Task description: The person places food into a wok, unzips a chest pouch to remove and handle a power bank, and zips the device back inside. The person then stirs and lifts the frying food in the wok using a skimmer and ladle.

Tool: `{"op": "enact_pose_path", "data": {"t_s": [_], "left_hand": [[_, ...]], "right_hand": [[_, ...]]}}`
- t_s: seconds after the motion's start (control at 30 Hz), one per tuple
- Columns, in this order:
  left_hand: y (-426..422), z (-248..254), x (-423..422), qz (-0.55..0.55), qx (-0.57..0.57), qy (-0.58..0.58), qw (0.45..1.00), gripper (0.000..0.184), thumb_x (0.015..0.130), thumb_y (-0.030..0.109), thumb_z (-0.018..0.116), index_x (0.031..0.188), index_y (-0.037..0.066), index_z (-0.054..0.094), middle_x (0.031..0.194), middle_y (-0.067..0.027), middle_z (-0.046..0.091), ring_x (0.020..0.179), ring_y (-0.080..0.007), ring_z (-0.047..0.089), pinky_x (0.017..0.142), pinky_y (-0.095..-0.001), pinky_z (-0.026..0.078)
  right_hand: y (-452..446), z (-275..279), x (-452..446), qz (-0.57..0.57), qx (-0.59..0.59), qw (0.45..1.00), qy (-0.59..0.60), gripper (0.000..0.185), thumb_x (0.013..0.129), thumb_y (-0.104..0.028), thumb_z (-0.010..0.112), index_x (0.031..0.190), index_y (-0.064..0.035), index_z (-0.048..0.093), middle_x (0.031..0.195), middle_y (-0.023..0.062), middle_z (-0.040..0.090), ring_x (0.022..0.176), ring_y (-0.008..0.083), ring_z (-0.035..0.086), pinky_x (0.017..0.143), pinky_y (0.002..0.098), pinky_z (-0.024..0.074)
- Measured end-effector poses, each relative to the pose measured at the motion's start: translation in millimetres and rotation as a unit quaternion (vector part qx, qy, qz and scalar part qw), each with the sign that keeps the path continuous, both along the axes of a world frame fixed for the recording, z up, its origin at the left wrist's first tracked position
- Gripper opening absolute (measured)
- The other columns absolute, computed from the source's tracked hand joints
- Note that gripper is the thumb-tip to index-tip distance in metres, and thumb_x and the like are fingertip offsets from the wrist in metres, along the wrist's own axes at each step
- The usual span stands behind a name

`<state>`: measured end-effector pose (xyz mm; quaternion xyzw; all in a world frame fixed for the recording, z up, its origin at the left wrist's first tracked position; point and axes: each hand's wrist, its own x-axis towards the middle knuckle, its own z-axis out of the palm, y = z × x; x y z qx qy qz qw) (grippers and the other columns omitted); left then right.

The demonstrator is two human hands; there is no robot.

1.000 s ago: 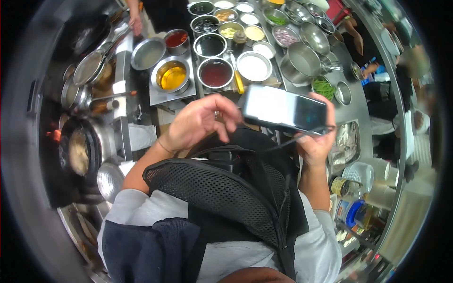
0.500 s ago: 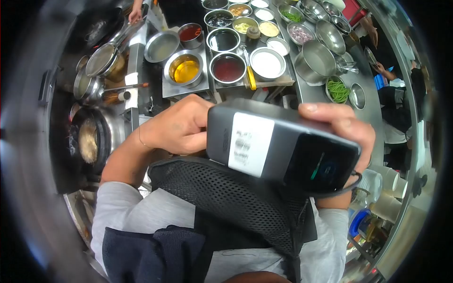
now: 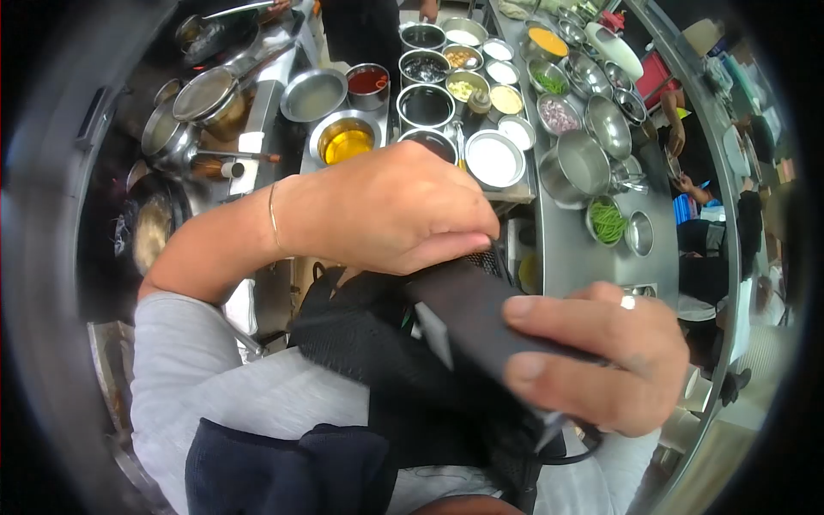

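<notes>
My right hand (image 3: 609,360) grips a dark, box-shaped power bank (image 3: 468,313), fingers over its upper face and thumb side hidden. The power bank is tilted and blurred, its far end down among the folds of a black mesh pouch (image 3: 339,339) at my chest. A black cable (image 3: 579,455) loops below my right hand. My left hand (image 3: 403,206) is closed above the pouch, thumb and fingers pinching its mesh edge. How deep the power bank sits in the pouch is hard to tell.
Ahead stands a counter with several pots of sauces, including a bowl of yellow oil (image 3: 348,142) and a white-filled pot (image 3: 495,159). Green beans (image 3: 608,221) sit on the right-hand steel counter. Woks (image 3: 154,227) line the stove at left. Other people stand ahead and at right.
The power bank has turned and dropped toward the pouch, its screen now out of sight. My left hand has left its end and moved right to the pouch edge. The right hand is lower.
</notes>
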<state>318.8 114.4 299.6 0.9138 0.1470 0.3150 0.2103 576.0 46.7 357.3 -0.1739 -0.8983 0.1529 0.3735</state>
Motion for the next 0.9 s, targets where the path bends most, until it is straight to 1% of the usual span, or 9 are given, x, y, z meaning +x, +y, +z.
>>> {"op": "enact_pose_path", "data": {"t_s": [0.13,0.3,0.4,0.43,0.53,0.67,0.7,0.8,0.9], "left_hand": [[3.1,13.6,5.6,-0.009,0.043,-0.011,0.999,0.014,0.088,0.007,0.075,0.101,0.003,0.071,0.081,-0.0094,0.067,0.069,-0.0304,0.067,0.059,-0.0389,0.053],[-1.8,20.9,3.9,0.000,0.035,0.012,0.999,0.017,0.083,0.005,0.076,0.099,0.004,0.070,0.080,-0.0090,0.065,0.068,-0.0304,0.066,0.059,-0.0395,0.052],[-6.3,18.9,7.7,-0.003,0.039,0.025,0.999,0.018,0.081,0.004,0.076,0.098,0.004,0.070,0.079,-0.0086,0.064,0.069,-0.0299,0.066,0.059,-0.0396,0.052],[-8.1,19.3,7.8,0.008,0.037,0.049,0.998,0.019,0.080,0.004,0.076,0.098,0.004,0.070,0.078,-0.0085,0.064,0.068,-0.0299,0.065,0.059,-0.0395,0.051],[-5.4,14.5,11.3,0.005,0.036,0.062,0.997,0.021,0.078,0.003,0.076,0.099,0.004,0.071,0.077,-0.0089,0.063,0.067,-0.0299,0.064,0.058,-0.0394,0.050],[-8.1,6.8,14.6,-0.016,-0.088,0.059,0.994,0.027,0.078,-0.002,0.072,0.104,0.004,0.075,0.075,-0.0094,0.063,0.066,-0.0283,0.063,0.058,-0.0382,0.048],[-9.1,3.5,16.0,-0.030,-0.145,0.038,0.988,0.029,0.079,-0.002,0.071,0.107,0.003,0.076,0.075,-0.0095,0.063,0.066,-0.0266,0.063,0.058,-0.0366,0.047],[-9.8,-8.2,18.6,-0.064,-0.206,-0.007,0.977,0.034,0.081,-0.001,0.069,0.115,0.001,0.076,0.075,-0.0085,0.061,0.064,-0.0205,0.059,0.058,-0.0318,0.044],[-11.3,-13.3,18.2,-0.115,-0.271,-0.041,0.955,0.035,0.084,0.019,0.083,0.112,0.000,0.076,0.075,-0.0061,0.058,0.063,-0.0178,0.054,0.057,-0.0306,0.041]], "right_hand": [[15.1,4.2,-2.0,0.080,0.055,0.992,-0.082,0.038,0.081,-0.014,0.082,0.118,-0.0109,0.073,0.111,0.0195,0.073,0.056,0.0147,0.057,0.048,0.0266,0.0444],[13.0,13.6,-0.8,0.007,0.143,0.958,-0.249,0.044,0.076,-0.019,0.079,0.119,-0.0216,0.071,0.119,0.0081,0.073,0.061,0.0118,0.054,0.052,0.0278,0.0389],[14.2,23.4,11.5,-0.008,0.148,0.928,-0.341,0.048,0.077,-0.033,0.077,0.122,-0.0199,0.070,0.123,0.0075,0.072,0.060,0.0137,0.056,0.052,0.0299,0.0417],[16.6,26.5,17.7,0.021,0.032,0.939,-0.341,0.051,0.077,-0.036,0.077,0.124,-0.0187,0.070,0.125,0.0065,0.072,0.060,0.0159,0.057,0.052,0.0317,0.0427],[24.5,27.4,28.4,0.037,-0.057,0.952,-0.297,0.066,0.076,-0.051,0.076,0.128,-0.0106,0.068,0.112,0.0020,0.073,0.062,0.0224,0.060,0.054,0.0357,0.0470],[35.7,20.6,43.1,0.083,0.005,0.939,-0.333,0.080,0.073,-0.070,0.076,0.113,-0.0012,0.065,0.084,0.0028,0.066,0.066,0.0248,0.065,0.057,0.0343,0.0509],[36.7,8.4,53.2,0.128,-0.122,0.956,-0.235,0.079,0.074,-0.070,0.077,0.110,-0.0012,0.064,0.085,0.0046,0.066,0.064,0.0249,0.063,0.056,0.0347,0.0496],[40.5,-19.3,70.1,0.222,-0.270,0.933,-0.081,0.080,0.074,-0.070,0.081,0.106,-0.0001,0.062,0.084,0.0087,0.067,0.061,0.0236,0.059,0.054,0.0350,0.0459],[23.7,-34.3,79.7,0.219,-0.391,0.893,0.031,0.066,0.077,-0.060,0.085,0.102,-0.0032,0.062,0.081,0.0096,0.067,0.059,0.0214,0.056,0.054,0.0343,0.0405]]}}
